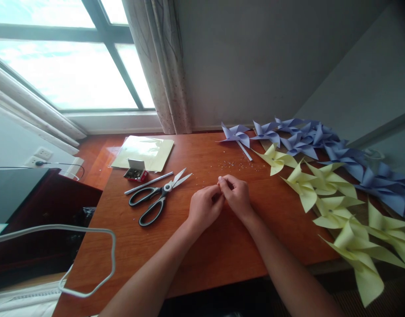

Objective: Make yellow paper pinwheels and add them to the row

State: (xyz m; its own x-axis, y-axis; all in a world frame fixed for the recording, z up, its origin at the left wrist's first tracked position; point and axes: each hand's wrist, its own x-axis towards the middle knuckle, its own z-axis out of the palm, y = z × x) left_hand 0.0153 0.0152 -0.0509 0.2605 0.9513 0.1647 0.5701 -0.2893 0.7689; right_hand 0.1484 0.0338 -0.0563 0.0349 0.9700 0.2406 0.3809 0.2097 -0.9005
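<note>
My left hand (pixel 206 203) and my right hand (pixel 234 193) meet over the middle of the wooden table (pixel 222 259). Both are closed, fingertips pinched together and touching. Whatever they hold between them is too small or hidden to make out. To the left lie black-handled scissors (pixel 168 186) with their blades apart, pointing away from me. Beside them is a rolled paper stick (pixel 149 183). A small red box (pixel 135 172) of metal pins or tacks stands with its lid up. Tiny scraps (pixel 240 166) are scattered beyond my hands.
Yellow paper pinwheels (pixel 331 210) and blue-purple pinwheels (pixel 298 145) crowd the right side. One purple pinwheel (pixel 236 133) has a paper stick (pixel 244 151). Yellow sheets (pixel 146 152) lie at the back left. A white cable (pixel 112 251) loops over the left edge.
</note>
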